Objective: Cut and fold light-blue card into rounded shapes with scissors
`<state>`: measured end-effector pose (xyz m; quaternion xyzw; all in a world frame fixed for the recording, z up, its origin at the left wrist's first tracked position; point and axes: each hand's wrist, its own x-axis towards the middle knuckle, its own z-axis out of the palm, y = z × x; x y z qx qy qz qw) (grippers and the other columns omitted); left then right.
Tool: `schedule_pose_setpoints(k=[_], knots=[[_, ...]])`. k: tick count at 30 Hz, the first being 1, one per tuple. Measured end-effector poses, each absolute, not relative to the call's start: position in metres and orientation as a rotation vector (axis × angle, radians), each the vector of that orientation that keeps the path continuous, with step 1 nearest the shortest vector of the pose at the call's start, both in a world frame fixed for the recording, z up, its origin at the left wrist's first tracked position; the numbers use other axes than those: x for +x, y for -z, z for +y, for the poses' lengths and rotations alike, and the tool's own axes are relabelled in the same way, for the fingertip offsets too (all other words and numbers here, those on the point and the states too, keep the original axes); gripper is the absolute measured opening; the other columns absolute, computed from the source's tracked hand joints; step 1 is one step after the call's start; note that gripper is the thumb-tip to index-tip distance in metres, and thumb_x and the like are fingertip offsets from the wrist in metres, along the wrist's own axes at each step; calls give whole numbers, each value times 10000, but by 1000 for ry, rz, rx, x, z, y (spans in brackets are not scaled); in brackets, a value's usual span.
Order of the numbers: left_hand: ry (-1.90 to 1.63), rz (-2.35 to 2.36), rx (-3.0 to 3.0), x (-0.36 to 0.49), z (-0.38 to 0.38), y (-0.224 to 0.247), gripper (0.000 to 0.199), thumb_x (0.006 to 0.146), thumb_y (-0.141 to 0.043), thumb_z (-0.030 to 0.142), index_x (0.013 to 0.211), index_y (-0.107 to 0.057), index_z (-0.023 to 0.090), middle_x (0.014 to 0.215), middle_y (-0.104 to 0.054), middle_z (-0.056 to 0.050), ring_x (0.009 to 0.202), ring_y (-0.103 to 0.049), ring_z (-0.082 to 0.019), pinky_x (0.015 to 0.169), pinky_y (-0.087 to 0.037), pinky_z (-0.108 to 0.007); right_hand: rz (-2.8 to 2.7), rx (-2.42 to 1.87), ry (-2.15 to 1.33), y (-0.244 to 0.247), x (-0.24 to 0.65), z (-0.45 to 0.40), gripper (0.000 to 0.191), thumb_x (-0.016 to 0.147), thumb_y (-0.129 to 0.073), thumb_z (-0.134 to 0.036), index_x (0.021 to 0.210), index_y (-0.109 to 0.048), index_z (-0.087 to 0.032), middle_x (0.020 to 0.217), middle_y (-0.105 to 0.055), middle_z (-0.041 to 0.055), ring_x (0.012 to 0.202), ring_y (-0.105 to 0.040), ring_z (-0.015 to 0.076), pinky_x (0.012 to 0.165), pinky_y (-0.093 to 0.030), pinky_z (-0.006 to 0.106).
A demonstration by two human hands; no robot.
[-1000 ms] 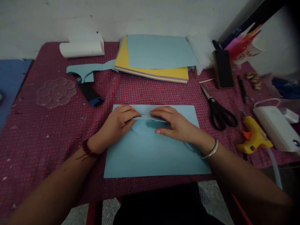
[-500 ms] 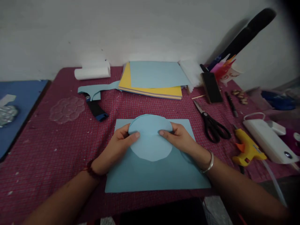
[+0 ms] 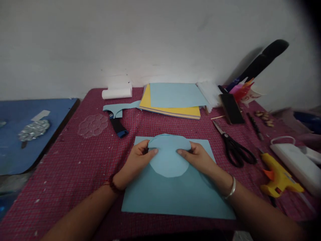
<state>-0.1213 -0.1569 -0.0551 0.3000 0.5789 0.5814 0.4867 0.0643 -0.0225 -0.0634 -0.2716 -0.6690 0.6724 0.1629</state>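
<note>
A light blue paper circle is held between both hands, its far edge curving up with a second edge showing behind it. My left hand pinches its left side, thumb on top and fingers underneath. My right hand grips the right side in the same manner. Below them lies a light blue sheet of paper, flat on the tablecloth. Black-handled scissors rest to the right of my right hand with their blades apart. Fingers under the paper are partly hidden.
A stack of coloured paper lies at the back near a white roll. Left are blue paper offcuts, a black strip and a clear scalloped tray. Right are a phone, a yellow glue gun and a white device.
The whole scene has shifted right and down as the head view turned left. Both hands keep their hold on the paper circle, whose far part looks slightly more bent.
</note>
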Motion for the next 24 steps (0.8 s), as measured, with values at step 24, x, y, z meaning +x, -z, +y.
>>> schedule_pose_setpoints(k=[24], knots=[[-1433,1603,892,-129,-154,61,186,704,-725,285,850,-664,186,707,-651,15,589,-552,-117,533,-409,-213,-1905,-678,-1869,62,66,-14,455,907,-464,-526,1174,-620,-193,1041,-654,73,797,-557,162,664,-429,269]])
